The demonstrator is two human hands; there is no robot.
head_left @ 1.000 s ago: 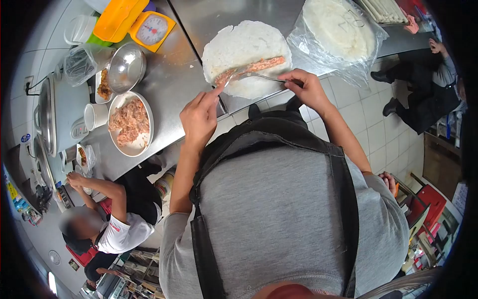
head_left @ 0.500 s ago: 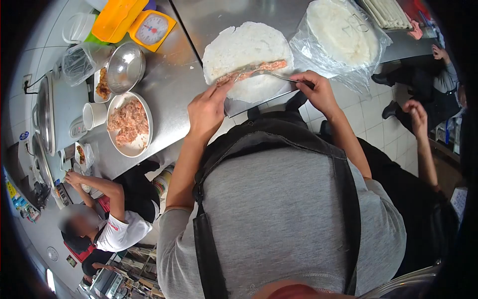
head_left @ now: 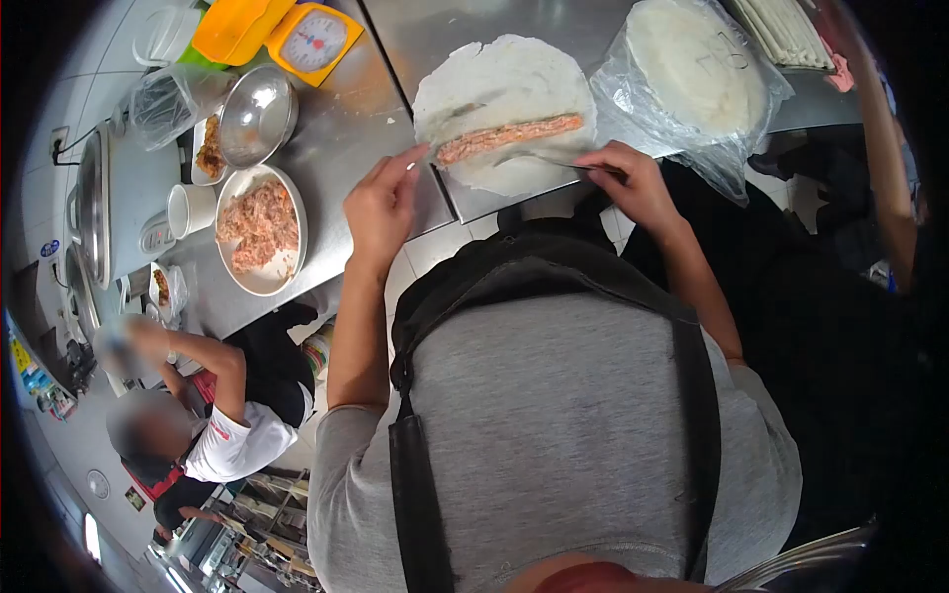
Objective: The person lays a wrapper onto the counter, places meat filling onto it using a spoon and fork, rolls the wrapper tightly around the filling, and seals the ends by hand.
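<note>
A round white wrapper sheet (head_left: pixel 504 74) lies on the steel worktop. Across it runs a long, narrow strip of pinkish minced filling (head_left: pixel 509 136). My right hand (head_left: pixel 638 183) grips a slim metal utensil (head_left: pixel 554 161) at the sheet's right side; its tip rests low over the wrapper, just below the strip, and its exact kind is unclear. My left hand (head_left: pixel 384 206) is at the sheet's left edge, index finger stretched toward the strip's end and thumb apart, with nothing held in it. A small white spot shows near its fingertips.
To the left stand a white bowl of minced filling (head_left: pixel 262 232), a steel bowl (head_left: pixel 259 117), a white cup (head_left: pixel 190 211) and a yellow scale (head_left: pixel 314 44). Stacked wrappers in plastic (head_left: pixel 697 64) lie right. A co-worker (head_left: pixel 242 435) works at lower left; another person's arm (head_left: pixel 885 148) is at right.
My left hand has moved left, off the strip's end. The utensil's tip has come down off the filling toward me. The strip now looks straighter and more even. The arm at right has moved up.
</note>
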